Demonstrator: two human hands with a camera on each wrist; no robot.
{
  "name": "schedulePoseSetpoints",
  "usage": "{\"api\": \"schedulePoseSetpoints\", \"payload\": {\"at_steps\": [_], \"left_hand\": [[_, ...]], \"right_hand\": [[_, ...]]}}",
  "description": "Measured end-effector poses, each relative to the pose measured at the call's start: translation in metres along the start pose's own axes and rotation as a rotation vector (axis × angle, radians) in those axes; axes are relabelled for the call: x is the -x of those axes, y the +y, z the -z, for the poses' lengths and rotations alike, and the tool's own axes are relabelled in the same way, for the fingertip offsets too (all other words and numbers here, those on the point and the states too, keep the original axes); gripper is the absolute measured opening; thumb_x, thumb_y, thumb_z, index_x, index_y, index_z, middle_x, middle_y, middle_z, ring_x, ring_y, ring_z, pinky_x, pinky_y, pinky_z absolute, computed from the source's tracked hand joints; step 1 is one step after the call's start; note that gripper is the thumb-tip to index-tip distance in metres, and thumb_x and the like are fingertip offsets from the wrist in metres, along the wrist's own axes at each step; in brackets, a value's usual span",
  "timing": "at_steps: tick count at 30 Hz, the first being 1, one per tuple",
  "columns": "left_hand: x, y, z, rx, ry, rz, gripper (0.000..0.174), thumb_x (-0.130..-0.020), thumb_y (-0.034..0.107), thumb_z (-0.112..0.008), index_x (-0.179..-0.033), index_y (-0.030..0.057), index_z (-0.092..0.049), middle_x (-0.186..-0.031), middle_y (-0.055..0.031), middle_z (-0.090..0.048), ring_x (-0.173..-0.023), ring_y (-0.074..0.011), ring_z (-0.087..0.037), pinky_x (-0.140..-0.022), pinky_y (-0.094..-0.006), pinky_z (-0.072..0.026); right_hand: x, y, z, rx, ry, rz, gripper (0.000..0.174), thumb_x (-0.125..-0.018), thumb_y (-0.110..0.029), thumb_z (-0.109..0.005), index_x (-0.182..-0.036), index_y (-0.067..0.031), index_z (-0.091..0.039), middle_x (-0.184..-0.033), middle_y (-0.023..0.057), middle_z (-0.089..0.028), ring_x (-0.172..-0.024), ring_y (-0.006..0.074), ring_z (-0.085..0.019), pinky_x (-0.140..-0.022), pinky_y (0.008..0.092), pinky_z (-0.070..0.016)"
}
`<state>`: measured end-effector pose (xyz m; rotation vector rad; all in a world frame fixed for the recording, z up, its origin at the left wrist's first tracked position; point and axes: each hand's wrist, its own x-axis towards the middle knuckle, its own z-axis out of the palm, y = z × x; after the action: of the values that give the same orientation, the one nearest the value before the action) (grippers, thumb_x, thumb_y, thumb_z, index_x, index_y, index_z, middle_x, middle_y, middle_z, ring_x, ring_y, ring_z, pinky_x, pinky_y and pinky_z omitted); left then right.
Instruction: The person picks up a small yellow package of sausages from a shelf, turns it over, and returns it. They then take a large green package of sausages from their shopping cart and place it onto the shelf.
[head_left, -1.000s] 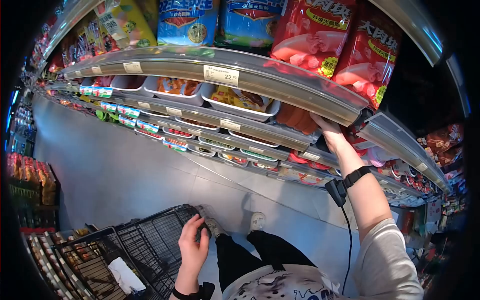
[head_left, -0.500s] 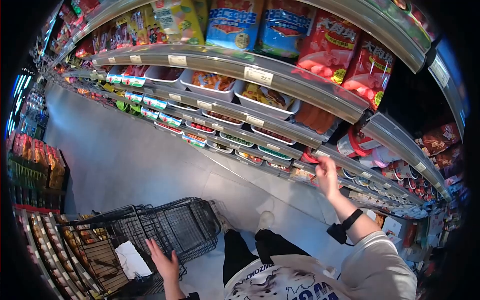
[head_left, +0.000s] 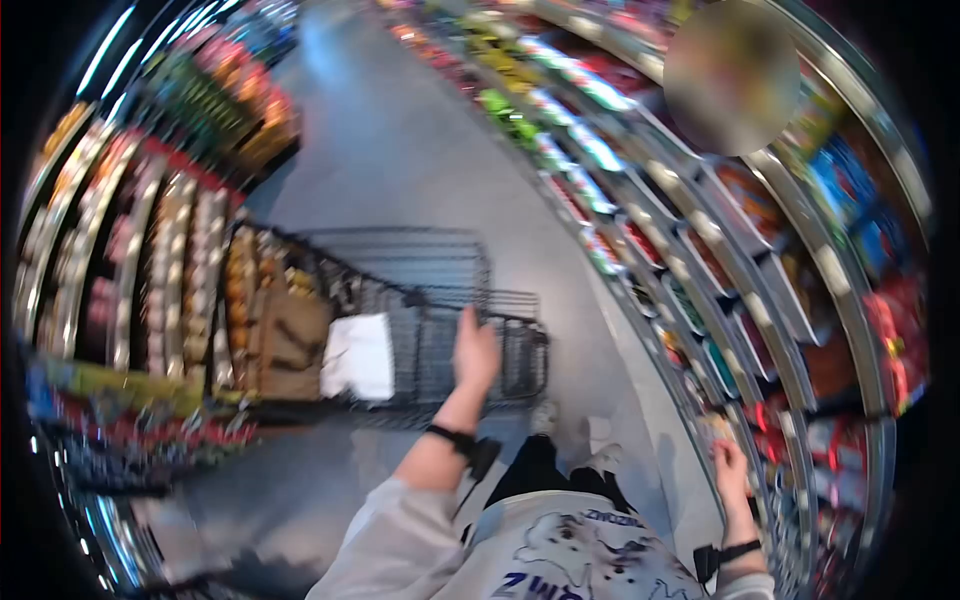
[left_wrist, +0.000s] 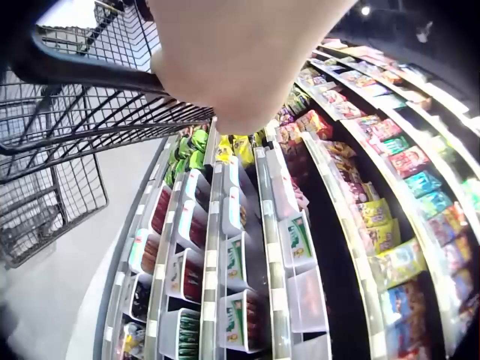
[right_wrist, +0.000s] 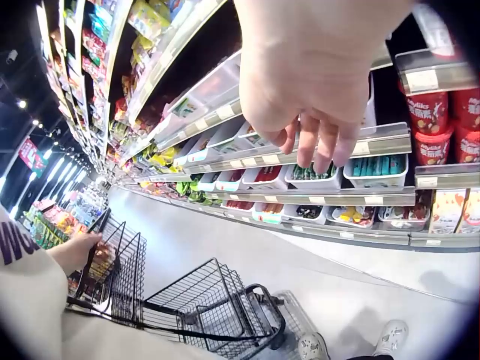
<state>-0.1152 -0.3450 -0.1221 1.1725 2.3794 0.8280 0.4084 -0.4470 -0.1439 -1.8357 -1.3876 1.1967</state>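
My left hand [head_left: 475, 352] is at the black wire shopping cart [head_left: 522, 362], its fingers curled at the cart's bar. In the left wrist view the dark handle bar [left_wrist: 90, 69] runs up against that hand, whose fingertips are hidden. A white sheet [head_left: 358, 357] lies in the cart. Over on the right, beside the shelves, my right hand [head_left: 731, 470] hangs with loosely bent fingers and nothing in them. The right wrist view has the right hand in front of white trays of small packets, among them a tray with teal packets [right_wrist: 375, 166].
Long refrigerated shelves [left_wrist: 274, 259] with trays and bagged snacks line the right side. Red tubs [right_wrist: 431, 146] stand at one shelf end. Tiered racks of goods [head_left: 150, 260] rise on the left, behind the cart. Grey floor [head_left: 370, 150] runs between them.
The right hand has come away from the shelf with nothing in it and dropped lower. The left hand has moved onto the cart. My view has turned left toward the cart.
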Motion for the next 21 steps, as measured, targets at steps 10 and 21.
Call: {"api": "schedulePoseSetpoints", "payload": {"at_steps": [10,21], "left_hand": [[-0.017,-0.019,0.12,-0.367,-0.105,-0.495,0.05,-0.082,0.042,-0.062,-0.12,0.0101,-0.056,-0.13,-0.0122,-0.052,-0.127,-0.03,-0.041,-0.104,-0.0606,-0.023],[-0.064,-0.06,0.124,-0.275,-0.128,-0.231,0.037,-0.087,0.042,-0.057,-0.073,0.0079,-0.059,-0.067,-0.0172,-0.061,-0.067,-0.0391,-0.059,-0.06,-0.0478,-0.0448]], "right_hand": [[-0.02,-0.099,-0.049,0.136,-0.143,0.034,0.017,-0.09,-0.007,-0.054,-0.103,0.0023,-0.059,-0.09,0.0072,-0.064,-0.081,0.0125,-0.059,-0.072,0.0261,-0.0476],[-0.008,-0.115,-0.069,0.369,-0.065,0.147,0.022,-0.087,-0.014,-0.055,-0.105,-0.0022,-0.061,-0.087,0.0106,-0.066,-0.078,0.0179,-0.062,-0.071,0.0321,-0.0501]]}}
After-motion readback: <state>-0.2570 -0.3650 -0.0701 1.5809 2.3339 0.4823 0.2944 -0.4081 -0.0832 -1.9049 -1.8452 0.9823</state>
